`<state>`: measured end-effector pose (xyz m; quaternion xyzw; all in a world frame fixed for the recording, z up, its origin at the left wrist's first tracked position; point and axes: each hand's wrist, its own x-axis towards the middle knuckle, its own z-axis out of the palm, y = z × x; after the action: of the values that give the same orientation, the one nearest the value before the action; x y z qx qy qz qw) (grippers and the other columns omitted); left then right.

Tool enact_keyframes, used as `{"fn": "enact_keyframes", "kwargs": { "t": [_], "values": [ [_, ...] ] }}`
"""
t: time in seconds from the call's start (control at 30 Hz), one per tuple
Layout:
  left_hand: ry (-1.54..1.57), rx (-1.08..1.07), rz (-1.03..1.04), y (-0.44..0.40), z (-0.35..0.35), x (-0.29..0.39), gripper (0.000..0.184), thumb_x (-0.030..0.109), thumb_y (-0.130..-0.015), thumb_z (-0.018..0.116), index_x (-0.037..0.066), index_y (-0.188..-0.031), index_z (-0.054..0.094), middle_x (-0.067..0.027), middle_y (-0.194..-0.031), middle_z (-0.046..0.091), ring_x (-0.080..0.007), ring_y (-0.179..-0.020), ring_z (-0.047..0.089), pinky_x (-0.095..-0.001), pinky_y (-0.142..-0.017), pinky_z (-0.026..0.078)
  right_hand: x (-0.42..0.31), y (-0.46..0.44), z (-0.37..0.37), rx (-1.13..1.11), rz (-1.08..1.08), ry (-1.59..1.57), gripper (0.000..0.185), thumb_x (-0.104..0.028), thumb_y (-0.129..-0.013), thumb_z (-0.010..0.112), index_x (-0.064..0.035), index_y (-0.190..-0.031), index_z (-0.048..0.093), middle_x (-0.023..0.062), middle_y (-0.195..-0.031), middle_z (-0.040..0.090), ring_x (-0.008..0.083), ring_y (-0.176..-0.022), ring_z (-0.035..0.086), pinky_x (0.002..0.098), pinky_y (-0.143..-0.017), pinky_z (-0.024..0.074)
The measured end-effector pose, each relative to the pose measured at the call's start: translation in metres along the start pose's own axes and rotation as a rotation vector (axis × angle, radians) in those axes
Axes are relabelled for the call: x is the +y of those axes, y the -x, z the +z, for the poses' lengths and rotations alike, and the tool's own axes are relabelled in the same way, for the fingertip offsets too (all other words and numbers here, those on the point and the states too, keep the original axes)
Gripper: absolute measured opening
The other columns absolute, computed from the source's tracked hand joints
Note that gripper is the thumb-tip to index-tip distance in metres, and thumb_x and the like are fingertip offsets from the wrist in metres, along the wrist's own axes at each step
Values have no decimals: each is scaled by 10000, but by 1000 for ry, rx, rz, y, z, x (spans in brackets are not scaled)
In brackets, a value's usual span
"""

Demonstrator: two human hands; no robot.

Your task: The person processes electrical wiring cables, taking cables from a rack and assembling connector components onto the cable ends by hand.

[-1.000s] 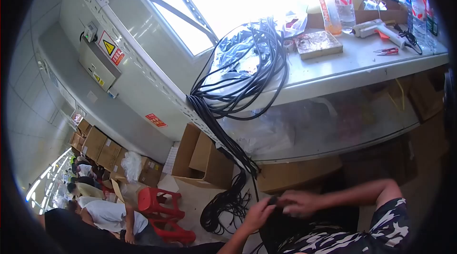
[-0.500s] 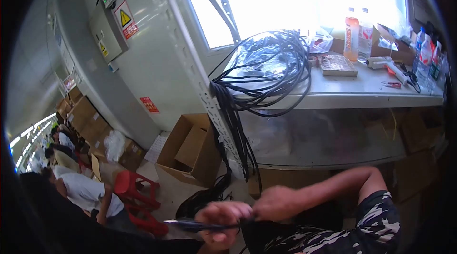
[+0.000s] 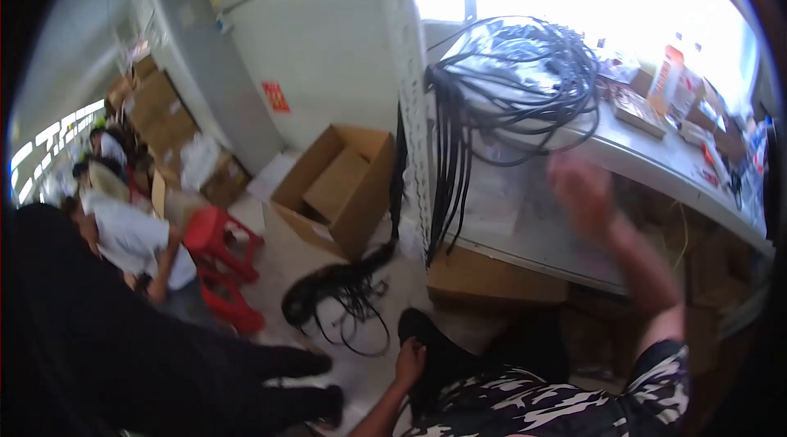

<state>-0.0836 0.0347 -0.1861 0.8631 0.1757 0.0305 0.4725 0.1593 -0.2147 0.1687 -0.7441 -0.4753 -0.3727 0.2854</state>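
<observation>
My left hand (image 3: 411,360) is low, beside my dark-clad leg, with its fingers curled in. Whatever it may hold is hidden. My right hand (image 3: 582,189) is raised in front of the shelf edge, below the hanging loops of black cable (image 3: 525,121), and is smeared by motion. I cannot make out its fingers or any contact with the cables. The cable coil lies over clear plastic wrapping (image 3: 512,47) on the white shelf (image 3: 566,135), and its ends hang down by the perforated post.
On the floor are a tangle of black cables (image 3: 328,293), an open cardboard box (image 3: 316,228) and red stools (image 3: 215,232). A person in black (image 3: 156,339) is close at left; a person in a white shirt (image 3: 131,228) is beyond. Bottles (image 3: 666,80) stand on the shelf.
My hands were together on a dark, slender item with a pale tip; now they are apart. My right hand has risen toward the shelf, the left dropped. The view has turned and tilted downward.
</observation>
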Motion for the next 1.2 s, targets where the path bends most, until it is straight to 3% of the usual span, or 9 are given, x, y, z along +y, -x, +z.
{"fn": "enact_keyframes", "kwargs": {
  "t": [0.1,0.2,0.33,0.4,0.5,0.73,0.93,1.07,1.2],
  "values": [
    [-105,58,143,4,30,-24,314,145,-753,560,-3,-1027,520,-142,-826,579,-280,-781,566,-367,-712,445,-80,159,101,-489,886,-635,308,-184,-808,551,-20,-1062,493,135,-929,570,258,-878,559,342,-786,432],
    [-122,93,235,-8,37,-28,252,122,-738,545,17,-966,566,-141,-786,574,-288,-756,557,-371,-688,440,-89,249,182,-504,1109,-611,435,-193,-818,559,-52,-1194,392,101,-1105,477,210,-1025,487,311,-856,394],
    [-93,117,185,-12,40,-36,202,111,-745,520,32,-916,594,-141,-764,569,-289,-735,552,-378,-674,438,-30,150,201,-46,706,-303,564,-158,-789,574,-47,-1266,294,152,-1297,316,295,-1209,312,352,-932,336],
    [-104,108,162,-12,38,-39,204,117,-755,518,34,-927,591,-143,-779,574,-284,-737,559,-373,-678,443,7,119,219,44,773,-484,417,-194,-816,540,-33,-1175,402,141,-1157,460,262,-1085,441,323,-875,375],
    [-61,82,66,-3,34,-43,212,137,-777,517,38,-952,585,-144,-820,587,-265,-755,576,-354,-692,452,24,99,204,-412,873,-663,254,-230,-852,486,-23,-999,506,104,-919,564,205,-885,527,307,-787,403],
    [232,-335,-1,-8,-17,50,262,167,-842,496,29,-1063,520,-128,-929,597,-218,-830,590,-308,-742,454,-44,240,129,-218,1121,-818,219,-232,-884,437,-22,-902,498,33,-644,502,124,-587,489,271,-556,402],
    [84,-694,878,-32,-43,274,329,195,-830,510,7,-1098,472,-134,-1053,523,-269,-985,513,-321,-835,412,-96,278,18,-195,1246,-379,227,-191,-853,463,-22,-994,516,74,-689,531,144,-615,524,298,-572,427],
    [-143,-703,1300,-35,28,331,468,250,-798,542,-12,-1162,412,-199,-1145,453,-320,-1063,450,-370,-886,377,-109,234,-17,-238,842,-195,242,-130,-791,498,-22,-1004,534,142,-834,569,255,-762,554,362,-685,429],
    [2,-1161,937,-37,38,355,616,340,-806,533,-31,-1236,293,-229,-1092,492,-365,-1016,479,-383,-856,387,-105,186,-57,-93,658,-73,163,-140,-736,557,-50,-872,558,89,-818,581,252,-764,556,358,-699,417]
  ]
}}
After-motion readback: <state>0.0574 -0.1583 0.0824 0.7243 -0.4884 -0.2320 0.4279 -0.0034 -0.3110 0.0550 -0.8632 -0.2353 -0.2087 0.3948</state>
